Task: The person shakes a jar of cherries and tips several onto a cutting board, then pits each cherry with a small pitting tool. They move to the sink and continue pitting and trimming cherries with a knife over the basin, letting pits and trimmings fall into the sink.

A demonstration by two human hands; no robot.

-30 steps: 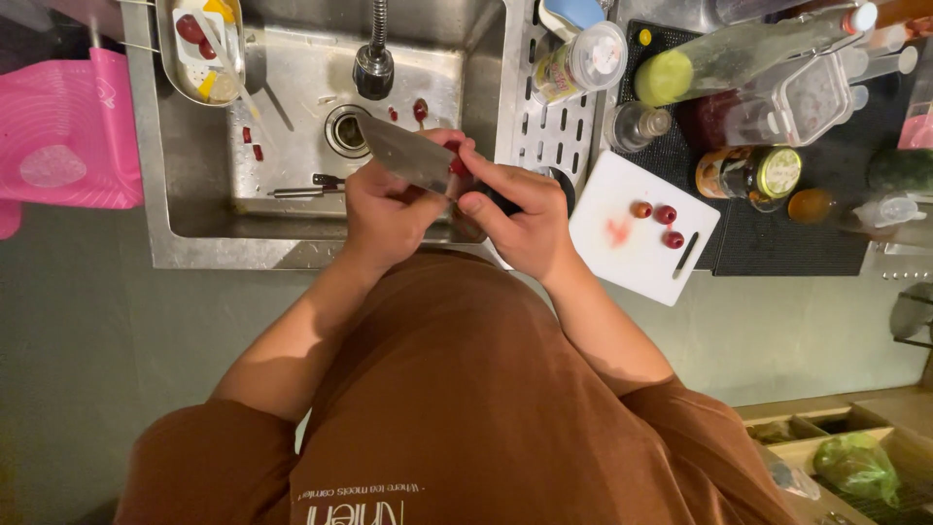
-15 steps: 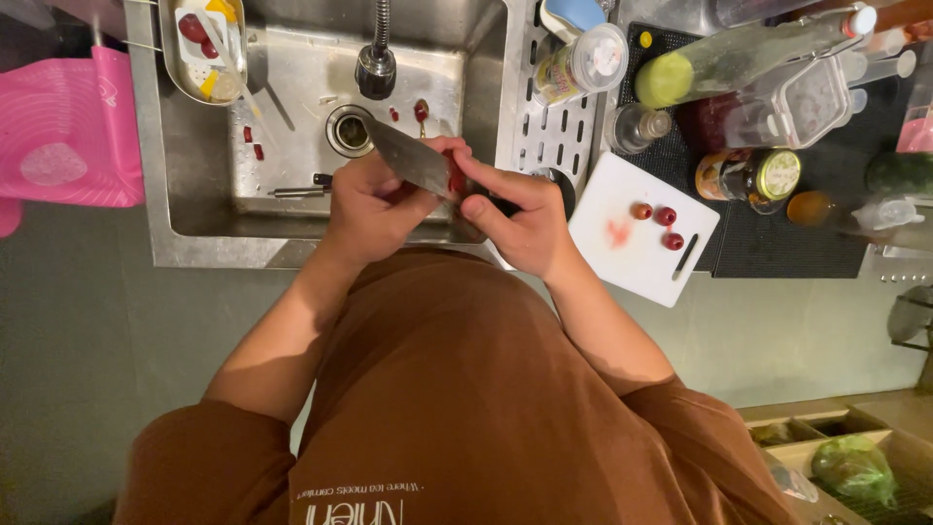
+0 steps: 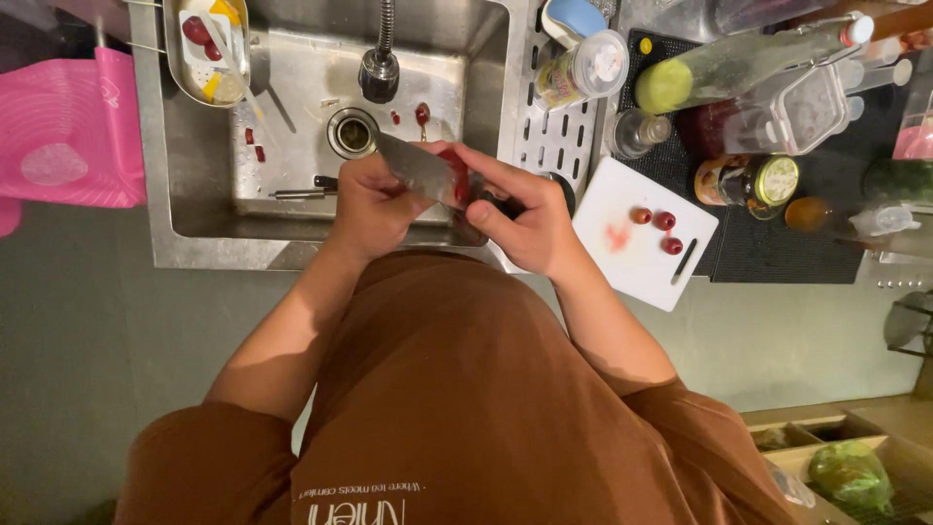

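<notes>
Two hands meet over the front edge of the steel sink. The right hand is closed around the dark handle of a big knife, and the flat grey blade points up and to the left, over the sink. The left hand is curled shut right beside the blade. A small red fruit piece sits against the blade, pinched between the fingers of both hands. How much of it is cut cannot be seen.

Down in the sink lie a few small red bits near the drain, and a thin metal tool rests at the bottom. The tap hangs above the drain. At the top left corner of the sink sits a metal tray with red and yellow food pieces in it. A pink mat hangs to the left of the sink.

To the right, on the table, lies a white cutting board. Three small red fruits sit on it close together, next to a pale red stain. A small dark tool lies near the board's right edge. Behind the board stand jars, a clear box and a bottle with a green end. A round tub with a white lid stands on the drain rack beside the sink.

The person wears a brown shirt.
</notes>
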